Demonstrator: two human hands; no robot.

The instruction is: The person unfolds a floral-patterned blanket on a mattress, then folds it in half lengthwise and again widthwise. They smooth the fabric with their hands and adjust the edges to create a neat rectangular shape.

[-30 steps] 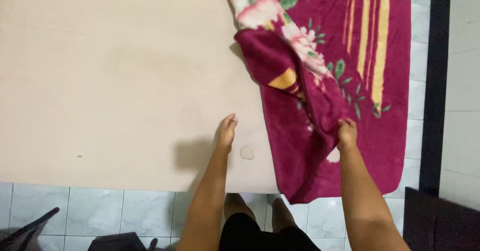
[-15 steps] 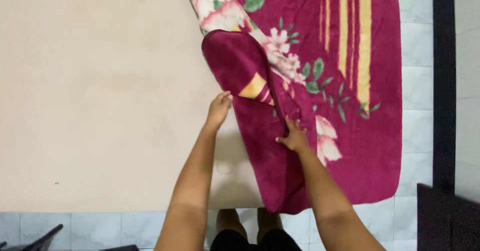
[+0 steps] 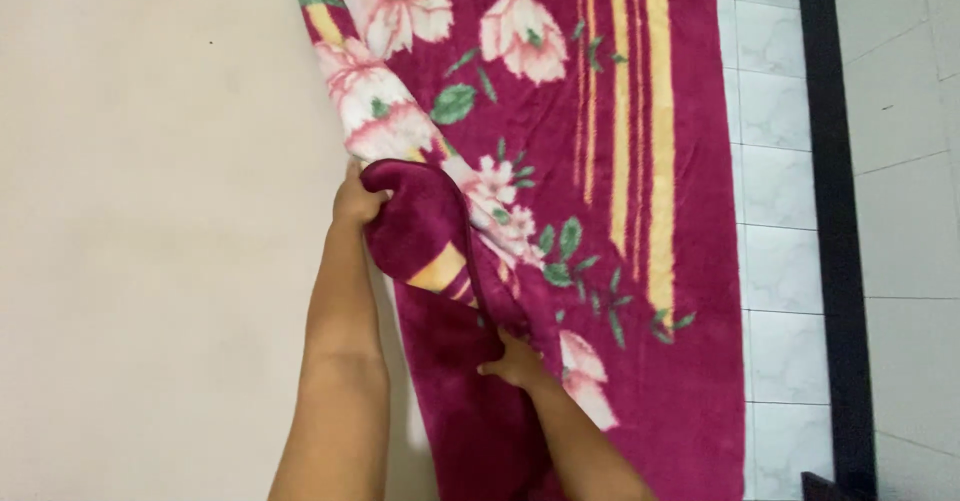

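A plain beige worktop [image 3: 150,261] fills the left. The left hand [image 3: 358,204] pinches the folded edge of a magenta floral blanket [image 3: 600,161]. The right hand [image 3: 517,364] grips the fold lower down; keeping both edges aligned should flatten it. White tiled floor [image 3: 770,161] lies right.

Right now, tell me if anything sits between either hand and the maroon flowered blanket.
Nothing visible does. The left hand grips the folded edge of the blanket, and the right hand presses on its fold lower down. Both touch it directly on the beige table.
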